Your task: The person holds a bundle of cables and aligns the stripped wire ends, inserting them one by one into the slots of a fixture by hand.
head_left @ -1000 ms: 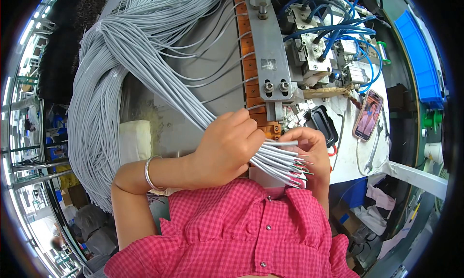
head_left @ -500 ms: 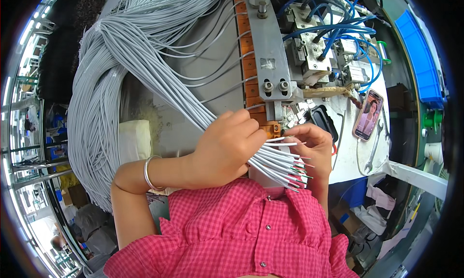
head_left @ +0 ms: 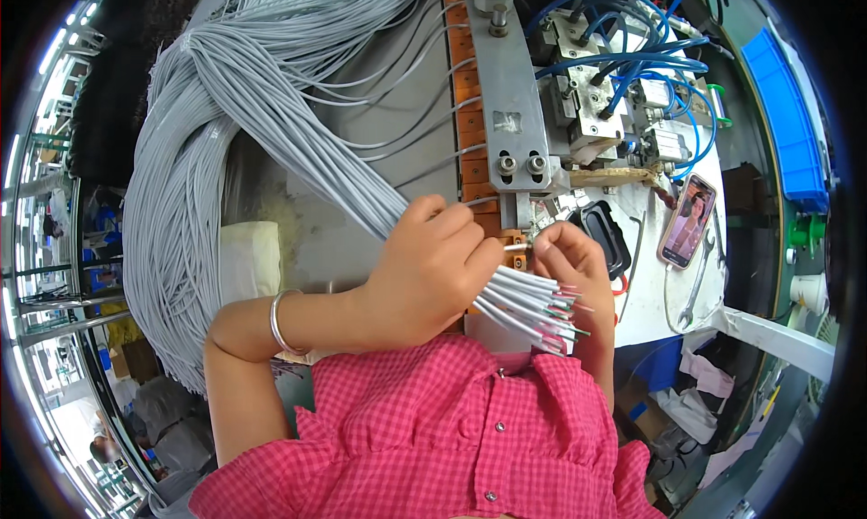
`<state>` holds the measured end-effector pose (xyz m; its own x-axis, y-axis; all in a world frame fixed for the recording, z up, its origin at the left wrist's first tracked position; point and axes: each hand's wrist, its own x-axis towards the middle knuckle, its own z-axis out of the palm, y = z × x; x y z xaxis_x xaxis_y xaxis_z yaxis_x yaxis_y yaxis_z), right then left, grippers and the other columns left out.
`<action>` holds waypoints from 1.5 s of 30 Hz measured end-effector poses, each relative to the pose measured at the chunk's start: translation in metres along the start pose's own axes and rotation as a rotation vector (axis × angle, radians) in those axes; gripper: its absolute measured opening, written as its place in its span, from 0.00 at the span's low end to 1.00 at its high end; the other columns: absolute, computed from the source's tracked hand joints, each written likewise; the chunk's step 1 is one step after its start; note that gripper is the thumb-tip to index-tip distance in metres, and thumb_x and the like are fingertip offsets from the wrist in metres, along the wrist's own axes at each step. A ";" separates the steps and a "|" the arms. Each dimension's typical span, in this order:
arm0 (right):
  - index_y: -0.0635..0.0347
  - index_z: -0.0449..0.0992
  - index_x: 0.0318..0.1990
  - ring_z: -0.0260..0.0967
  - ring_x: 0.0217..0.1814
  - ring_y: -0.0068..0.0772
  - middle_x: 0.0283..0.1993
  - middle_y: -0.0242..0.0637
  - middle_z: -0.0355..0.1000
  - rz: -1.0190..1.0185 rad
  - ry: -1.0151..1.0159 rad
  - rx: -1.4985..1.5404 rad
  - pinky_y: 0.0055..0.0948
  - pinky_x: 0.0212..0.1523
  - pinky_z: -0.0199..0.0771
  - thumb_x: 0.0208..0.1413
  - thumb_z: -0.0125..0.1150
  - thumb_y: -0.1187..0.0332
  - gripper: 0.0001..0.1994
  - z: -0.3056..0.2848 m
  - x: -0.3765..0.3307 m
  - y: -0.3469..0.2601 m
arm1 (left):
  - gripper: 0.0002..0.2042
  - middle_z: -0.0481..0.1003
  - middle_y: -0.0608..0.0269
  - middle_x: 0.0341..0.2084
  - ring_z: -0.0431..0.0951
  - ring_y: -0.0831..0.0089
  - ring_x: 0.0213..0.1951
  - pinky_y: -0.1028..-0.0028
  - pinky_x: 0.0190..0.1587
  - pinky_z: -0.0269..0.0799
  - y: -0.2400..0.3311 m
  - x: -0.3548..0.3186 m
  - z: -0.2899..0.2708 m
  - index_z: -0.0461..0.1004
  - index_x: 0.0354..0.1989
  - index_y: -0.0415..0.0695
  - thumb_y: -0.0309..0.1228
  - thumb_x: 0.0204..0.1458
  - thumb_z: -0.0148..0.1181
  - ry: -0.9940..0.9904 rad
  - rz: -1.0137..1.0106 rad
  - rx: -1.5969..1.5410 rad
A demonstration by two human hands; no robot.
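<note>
My left hand (head_left: 435,264) is closed around a bundle of thin grey cables (head_left: 528,304). Their stripped ends, with fine red, green and white wires, fan out to the right below my right hand. One cable (head_left: 516,247) stands apart from the rest, above the bundle. At its tip, the thumb and fingers of my right hand (head_left: 576,264) are pinched together on it. This tip lies beside the near end of a row of orange blocks (head_left: 471,122), where several other cables run in from the left. The exact wire ends under my fingertips are hidden.
Heaped grey cables (head_left: 176,212) cover the left of the bench. Above my hands stands a metal press bar (head_left: 510,95), with pneumatic blocks (head_left: 587,95) and blue hoses (head_left: 623,60) to its right. A phone (head_left: 688,221), a wrench (head_left: 700,280) and a black tray (head_left: 603,237) lie at right.
My right hand has drawn its fingers together at the tip of the single cable, which now sits close to the orange block. My left hand keeps its hold on the bundle, nearly in place.
</note>
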<state>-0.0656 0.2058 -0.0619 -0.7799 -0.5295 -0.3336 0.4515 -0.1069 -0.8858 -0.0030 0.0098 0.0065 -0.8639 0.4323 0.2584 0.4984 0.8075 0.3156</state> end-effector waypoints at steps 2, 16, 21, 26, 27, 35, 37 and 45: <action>0.65 0.72 0.31 0.56 0.18 0.10 0.21 0.27 0.67 0.029 -0.047 0.039 0.13 0.17 0.51 0.54 0.56 0.74 0.04 -0.003 0.002 0.000 | 0.11 0.65 0.63 0.22 0.67 0.64 0.31 0.68 0.33 0.60 0.001 0.000 0.000 0.69 0.26 0.40 0.25 0.29 0.57 -0.019 -0.034 0.003; 0.69 0.75 0.38 0.66 0.28 0.16 0.28 0.31 0.69 -0.256 -0.031 -0.120 0.15 0.31 0.66 0.47 0.59 0.83 0.09 -0.002 -0.010 -0.008 | 0.16 0.63 0.62 0.19 0.67 0.66 0.27 0.68 0.27 0.58 0.003 0.000 -0.002 0.71 0.32 0.40 0.26 0.29 0.60 -0.044 -0.077 -0.039; 0.71 0.76 0.35 0.70 0.32 0.20 0.30 0.34 0.72 -0.264 0.043 -0.025 0.17 0.34 0.70 0.46 0.60 0.83 0.07 0.001 -0.012 -0.005 | 0.18 0.63 0.62 0.19 0.66 0.65 0.26 0.68 0.26 0.58 0.003 0.000 -0.003 0.71 0.34 0.38 0.26 0.29 0.60 -0.029 -0.077 -0.049; 0.70 0.77 0.34 0.70 0.31 0.19 0.30 0.36 0.73 -0.236 0.018 -0.055 0.17 0.33 0.70 0.47 0.61 0.82 0.06 0.004 -0.012 -0.006 | 0.19 0.63 0.61 0.19 0.66 0.65 0.26 0.68 0.26 0.58 -0.001 -0.001 0.003 0.71 0.35 0.37 0.27 0.29 0.61 0.035 0.003 -0.039; 0.70 0.77 0.33 0.70 0.30 0.20 0.30 0.36 0.72 -0.236 0.064 -0.055 0.17 0.33 0.69 0.47 0.60 0.83 0.05 0.007 -0.013 -0.006 | 0.17 0.64 0.61 0.19 0.66 0.65 0.26 0.68 0.26 0.58 -0.001 -0.001 0.003 0.71 0.33 0.38 0.26 0.29 0.60 0.027 -0.006 -0.056; 0.70 0.75 0.30 0.70 0.29 0.22 0.29 0.39 0.73 -0.132 -0.003 0.050 0.18 0.32 0.69 0.45 0.61 0.82 0.03 0.002 -0.013 -0.009 | 0.11 0.63 0.61 0.19 0.65 0.64 0.27 0.68 0.29 0.58 0.001 0.001 0.000 0.67 0.25 0.41 0.25 0.29 0.59 -0.062 -0.072 -0.095; 0.70 0.74 0.29 0.70 0.30 0.22 0.30 0.40 0.74 -0.067 -0.244 0.230 0.18 0.32 0.69 0.45 0.62 0.82 0.03 -0.005 -0.009 -0.007 | 0.10 0.63 0.61 0.19 0.65 0.63 0.28 0.68 0.30 0.58 0.000 0.002 0.001 0.66 0.23 0.42 0.25 0.28 0.58 -0.053 -0.047 -0.109; 0.67 0.75 0.30 0.65 0.23 0.11 0.24 0.30 0.71 -0.146 0.027 -0.101 0.12 0.21 0.61 0.47 0.63 0.79 0.04 0.002 -0.011 -0.013 | 0.10 0.63 0.61 0.20 0.65 0.63 0.29 0.67 0.31 0.58 0.001 -0.002 0.003 0.67 0.23 0.42 0.25 0.29 0.59 -0.066 -0.040 -0.071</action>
<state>-0.0616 0.2117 -0.0461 -0.8458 -0.4918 -0.2065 0.2879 -0.0949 -0.9530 -0.0013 0.0113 0.0035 -0.8848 0.4280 0.1843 0.4655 0.7949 0.3891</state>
